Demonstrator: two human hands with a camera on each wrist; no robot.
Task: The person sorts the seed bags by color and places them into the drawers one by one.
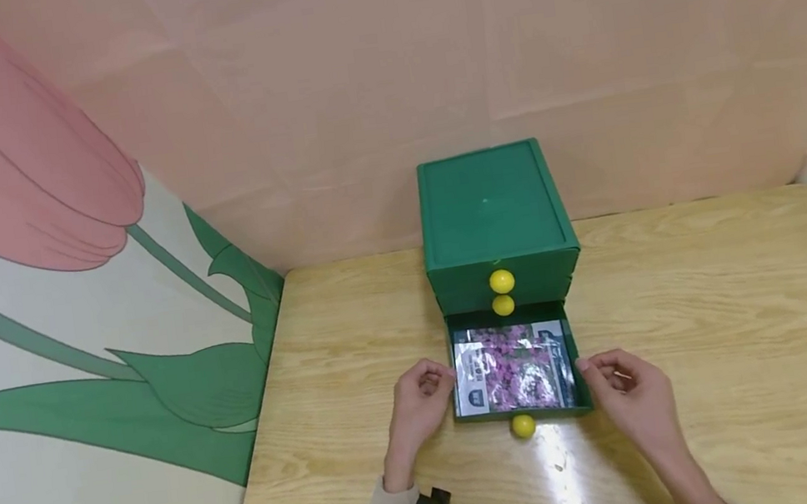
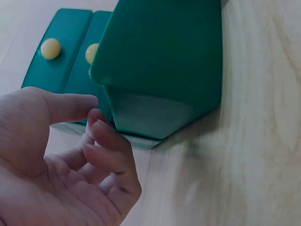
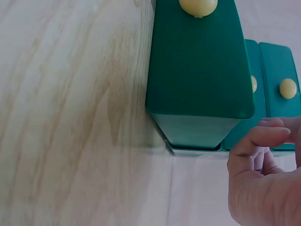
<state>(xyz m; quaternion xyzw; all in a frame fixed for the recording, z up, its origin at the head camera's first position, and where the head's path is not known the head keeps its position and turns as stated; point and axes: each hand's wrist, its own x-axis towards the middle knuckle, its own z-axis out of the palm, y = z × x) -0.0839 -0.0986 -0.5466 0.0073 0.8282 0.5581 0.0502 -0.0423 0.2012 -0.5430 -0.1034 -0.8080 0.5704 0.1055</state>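
Note:
A green drawer (image 1: 513, 416) is pulled out at the bottom of a small green cabinet (image 1: 486, 204). Glossy packets printed with purple flowers (image 1: 516, 368) lie flat inside it, overlapping. My left hand (image 1: 420, 404) is beside the drawer's left wall, its thumb and index fingertips close together at the rim. On the other side, my right hand (image 1: 634, 396) has its fingers loosely bent, the tips right by the right rim. Nothing shows between the fingers of either hand in the wrist views. A yellow round knob (image 1: 523, 426) sits on the drawer front.
Two upper drawers, with yellow knobs (image 1: 501, 281), are closed. The cabinet stands on a wood-grain table (image 1: 747, 344) near a pink cloth backdrop (image 1: 326, 110). A tulip-painted panel (image 1: 80, 325) borders the table's left side.

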